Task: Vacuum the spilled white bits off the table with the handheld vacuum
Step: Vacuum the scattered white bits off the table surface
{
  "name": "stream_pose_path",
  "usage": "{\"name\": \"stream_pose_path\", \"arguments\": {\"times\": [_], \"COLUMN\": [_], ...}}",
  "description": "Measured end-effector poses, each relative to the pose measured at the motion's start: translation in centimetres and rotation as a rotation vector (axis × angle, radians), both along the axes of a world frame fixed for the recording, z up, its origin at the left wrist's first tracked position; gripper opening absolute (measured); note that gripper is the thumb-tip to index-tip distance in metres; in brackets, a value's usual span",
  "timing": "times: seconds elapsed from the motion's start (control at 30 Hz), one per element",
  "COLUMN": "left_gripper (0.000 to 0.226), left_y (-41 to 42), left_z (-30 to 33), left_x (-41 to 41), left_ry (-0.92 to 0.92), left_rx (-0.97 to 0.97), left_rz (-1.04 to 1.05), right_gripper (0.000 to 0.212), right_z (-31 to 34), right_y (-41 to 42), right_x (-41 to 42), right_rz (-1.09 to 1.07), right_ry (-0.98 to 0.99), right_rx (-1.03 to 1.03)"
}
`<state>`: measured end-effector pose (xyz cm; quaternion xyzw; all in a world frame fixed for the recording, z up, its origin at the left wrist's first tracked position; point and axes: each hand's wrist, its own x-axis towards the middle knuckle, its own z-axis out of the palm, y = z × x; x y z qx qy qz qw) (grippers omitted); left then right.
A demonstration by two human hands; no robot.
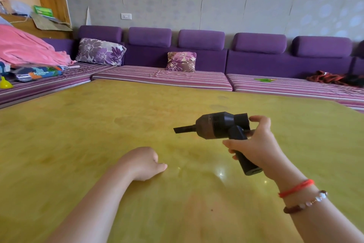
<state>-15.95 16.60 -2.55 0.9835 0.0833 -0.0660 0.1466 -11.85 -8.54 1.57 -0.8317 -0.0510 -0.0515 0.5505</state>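
The handheld vacuum (220, 125) is black w/ a brownish see-through dust cup at the front. You can't tell what is inside the cup. Its thin flat nozzle sticks out to the left and is up off the table (98, 134), not touching it.

The right hand (254, 149) holds the vacuum by its handle. The fingers are curled round the handle, and the thumb is up by the back end of the vac. The bottom of the handle pokes out under the hand. The right wrist has a red string and a bead bracelet on it.

The left hand (144, 163) rests on the yellow table, near the vac but not touching it. Its fingers look tucked under, w/ the thumb sticking out to the right. It holds nothing.

No white bits show clearly on the table top; there are just some shiny light spots close to the right hand.

Behind the table is a long purple sofa (256, 59) w/ stripy seat pads. 2 flower pillows (100, 51) sit on it. A pink blanket (25, 48) is piled at the far left, w/ a yellow funnel (6, 83) just below it.
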Motion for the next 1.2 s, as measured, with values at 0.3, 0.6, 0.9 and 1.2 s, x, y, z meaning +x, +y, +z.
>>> {"name": "stream_pose_path", "arguments": {"times": [0.3, 0.6, 0.9, 1.2], "left_gripper": [0.046, 0.048, 0.048, 0.048], "left_y": [0.0, -0.1, 0.1, 0.2], "left_z": [0.0, 0.0, -0.3, -0.4], "left_x": [-0.1, 0.0, 0.1, 0.1], "left_ry": [0.000, -0.010, -0.016, -0.016], "left_rx": [0.001, 0.024, 0.016, 0.012], "left_rz": [0.000, -0.001, -0.006, -0.001], "right_gripper": [0.070, 0.066, 0.063, 0.073], "right_z": [-0.1, -0.6, -0.3, -1.0], "right_y": [-2.2, -1.8, -1.9, -1.6], "right_x": [1.5, 1.8, 1.8, 2.1], "right_rz": [-0.197, -0.201, -0.193, -0.185], "right_ry": [-0.040, -0.020, -0.008, 0.014], "right_rx": [-0.084, -0.021, 0.039, 0.053]}}
